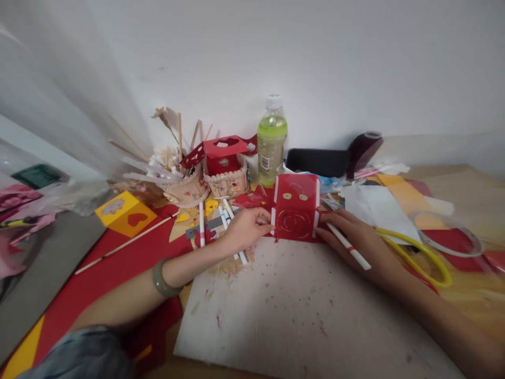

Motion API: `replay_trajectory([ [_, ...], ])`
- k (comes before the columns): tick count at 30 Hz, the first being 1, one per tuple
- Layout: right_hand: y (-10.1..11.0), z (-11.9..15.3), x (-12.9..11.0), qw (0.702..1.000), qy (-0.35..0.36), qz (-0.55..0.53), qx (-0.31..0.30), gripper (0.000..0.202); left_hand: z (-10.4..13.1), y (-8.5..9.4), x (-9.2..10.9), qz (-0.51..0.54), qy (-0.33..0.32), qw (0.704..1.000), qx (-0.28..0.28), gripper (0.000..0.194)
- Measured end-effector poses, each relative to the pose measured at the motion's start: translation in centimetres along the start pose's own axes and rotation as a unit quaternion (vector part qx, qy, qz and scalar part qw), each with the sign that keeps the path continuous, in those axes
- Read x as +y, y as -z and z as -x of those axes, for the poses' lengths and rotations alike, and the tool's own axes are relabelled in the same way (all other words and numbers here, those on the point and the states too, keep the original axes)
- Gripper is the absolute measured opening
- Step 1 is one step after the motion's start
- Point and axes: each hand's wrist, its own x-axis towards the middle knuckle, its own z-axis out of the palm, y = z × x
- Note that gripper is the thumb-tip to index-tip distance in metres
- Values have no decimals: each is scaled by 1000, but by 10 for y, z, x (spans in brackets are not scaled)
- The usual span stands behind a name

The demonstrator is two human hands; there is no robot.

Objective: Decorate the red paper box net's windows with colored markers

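A folded red paper piece (294,223) stands at the far edge of the grey board (284,300). Its side flaps are whitish; two pale oval shapes mark the upper face and swirling coloured rings the lower one. My left hand (245,229) pinches its lower left edge between thumb and fingers. At the right edge, the fingertips of my right hand (353,239) press against the paper. A white marker with a red band (349,246) is tucked between the fingers of that same hand, pointing down to the right.
Several white markers (202,226) lie left of the board. Behind stand two decorated pots (226,184), a green drink bottle (272,142) and a black phone (317,162). A yellow paper box (125,215) and thin stick (126,243) are left; yellow-handled scissors (418,258) lie right.
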Motion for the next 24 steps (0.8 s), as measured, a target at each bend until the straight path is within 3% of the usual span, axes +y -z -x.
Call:
replay_trajectory([
  [3, 1, 1, 3, 1000, 2, -28, 8, 16, 2, 5, -5, 9, -38, 998, -47, 7],
  [6, 6, 4, 2, 994, -29, -87, 59, 15, 7, 13, -9, 10, -82, 989, -121, 10],
  [12, 11, 5, -15, 956, -197, -189, 109, 28, 16, 22, -13, -17, -139, 975, -170, 27],
  [14, 7, 3, -23, 942, -213, -240, 95, 30, 16, 22, -12, -43, -169, 970, -169, 30],
  [19, -9, -5, -42, 941, -158, -297, -40, 22, 17, 22, -7, -111, -201, 959, -167, 35],
  [24, -21, -1, -39, 947, -153, -282, -35, 25, 19, 20, -7, -118, -207, 960, -146, 35],
])
